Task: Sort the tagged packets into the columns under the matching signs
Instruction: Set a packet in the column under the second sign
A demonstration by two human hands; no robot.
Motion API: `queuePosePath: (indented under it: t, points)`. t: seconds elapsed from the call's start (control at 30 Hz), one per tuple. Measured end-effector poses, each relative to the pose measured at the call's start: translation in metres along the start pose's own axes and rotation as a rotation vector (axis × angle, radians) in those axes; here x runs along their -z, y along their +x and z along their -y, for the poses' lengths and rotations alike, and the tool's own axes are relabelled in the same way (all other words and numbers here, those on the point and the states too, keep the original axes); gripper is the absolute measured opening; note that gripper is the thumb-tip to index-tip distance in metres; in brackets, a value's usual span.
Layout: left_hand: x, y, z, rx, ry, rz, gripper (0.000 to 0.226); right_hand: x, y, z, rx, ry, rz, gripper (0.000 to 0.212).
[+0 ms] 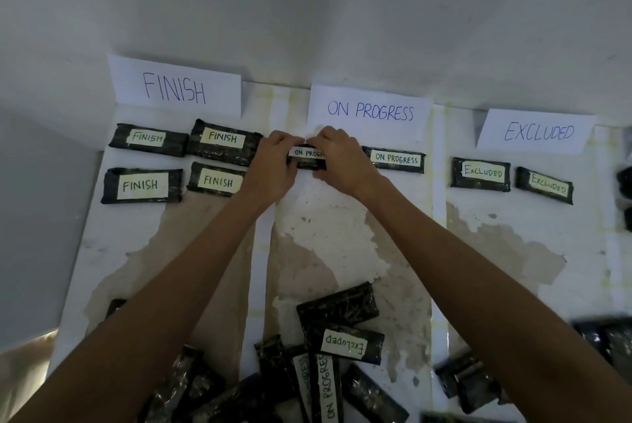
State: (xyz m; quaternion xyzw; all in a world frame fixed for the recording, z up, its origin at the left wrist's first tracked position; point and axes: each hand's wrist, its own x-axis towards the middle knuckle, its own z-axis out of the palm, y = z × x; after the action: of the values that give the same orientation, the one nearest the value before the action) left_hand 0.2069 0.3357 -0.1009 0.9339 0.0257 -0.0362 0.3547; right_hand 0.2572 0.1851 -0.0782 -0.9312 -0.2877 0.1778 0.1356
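Both hands on ON PROGRESS packet [309,159]: left hand [273,166] and right hand [338,159] pinch its ends, setting it under ON PROGRESS sign [371,110], beside placed packet [395,159]. Next, I judge: square it, let go, reach pile [325,364].

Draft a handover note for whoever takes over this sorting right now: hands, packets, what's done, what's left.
Hands: left hand and right hand both grip the held packet, tagged ON PROGRESS, under the ON PROGRESS sign, beside the placed packet.
Done: four FINISH packets under the FINISH sign, two EXCLUDED packets under the EXCLUDED sign.
Left: set it down, then sort the pile at the near edge; an EXCLUDED tag and an ON PROGRESS tag show there; other tags hidden.
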Motion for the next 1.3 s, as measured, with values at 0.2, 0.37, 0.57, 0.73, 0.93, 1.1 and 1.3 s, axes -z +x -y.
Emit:
queuePosePath:
  t: [0.2, 0.37, 0.57, 0.73, 0.93, 1.1, 1.3]
  points:
    - [0.015, -0.021, -0.014, -0.039, 0.049, -0.055, 0.042, 0.005, -0.036, 0.007, 0.054, 0.010, -0.036, 0.056]
    - [0.020, -0.064, -0.025, -0.065, 0.004, 0.034, 0.038, 0.006, -0.093, 0.014, 0.058, 0.002, 0.058, 0.050]
    - [0.003, -0.130, -0.033, -0.040, 0.014, 0.186, 0.035, -0.018, -0.164, 0.011, 0.025, 0.034, 0.239, 0.050]
    - [-0.016, -0.177, -0.036, 0.011, -0.029, 0.317, 0.032, -0.037, -0.206, 0.014, 0.112, -0.029, 0.279, 0.044]
    - [-0.030, -0.208, -0.037, 0.100, -0.057, 0.315, 0.027, -0.050, -0.221, 0.013, 0.160, -0.114, 0.223, 0.043]
    - [-0.025, -0.213, -0.044, 0.472, -0.456, 0.215, 0.026, -0.037, -0.225, 0.010, -0.168, 0.449, 0.119, 0.025]
    - [-0.020, -0.210, -0.060, 0.590, -0.680, 0.166, 0.021, -0.031, -0.231, 0.008, -0.336, 0.790, 0.097, 0.020]
